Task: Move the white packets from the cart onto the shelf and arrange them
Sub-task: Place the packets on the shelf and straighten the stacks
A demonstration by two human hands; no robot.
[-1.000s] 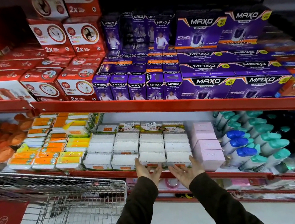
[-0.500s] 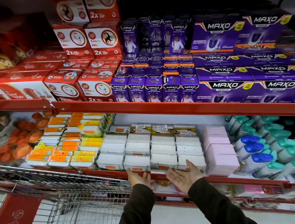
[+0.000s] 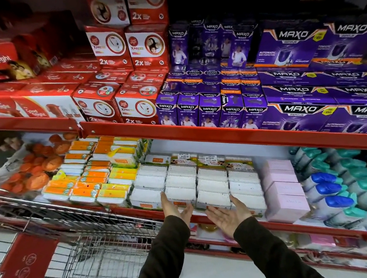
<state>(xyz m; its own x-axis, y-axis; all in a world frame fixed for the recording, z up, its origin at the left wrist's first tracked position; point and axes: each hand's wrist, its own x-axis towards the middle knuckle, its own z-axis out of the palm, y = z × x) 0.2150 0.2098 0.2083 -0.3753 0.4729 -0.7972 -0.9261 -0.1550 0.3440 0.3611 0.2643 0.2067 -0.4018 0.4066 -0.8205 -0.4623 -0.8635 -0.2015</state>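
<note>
White packets [image 3: 210, 186] lie in several neat rows on the red shelf [image 3: 223, 134], stacked front to back in the middle bay. My left hand [image 3: 174, 208] is flat and open against the front of the second row from the left. My right hand [image 3: 230, 215] is open, palm up and turned left, just in front of the two right-hand rows at the shelf's lip. Neither hand holds a packet. The wire cart [image 3: 80, 242] stands at the lower left; I see no white packets in the part of its basket that shows.
Orange and yellow packs [image 3: 96, 183] sit left of the white packets, pink boxes [image 3: 281, 187] right of them, then blue and teal bottles [image 3: 343, 189]. Red and purple boxes [image 3: 218, 93] fill the shelf above. A lower shelf [image 3: 279, 226] runs beneath my hands.
The view has shifted left and down, so the shelf contents sit further right in frame. Both hands stay open at the front of the white packets, the right one slightly lower and further back.
</note>
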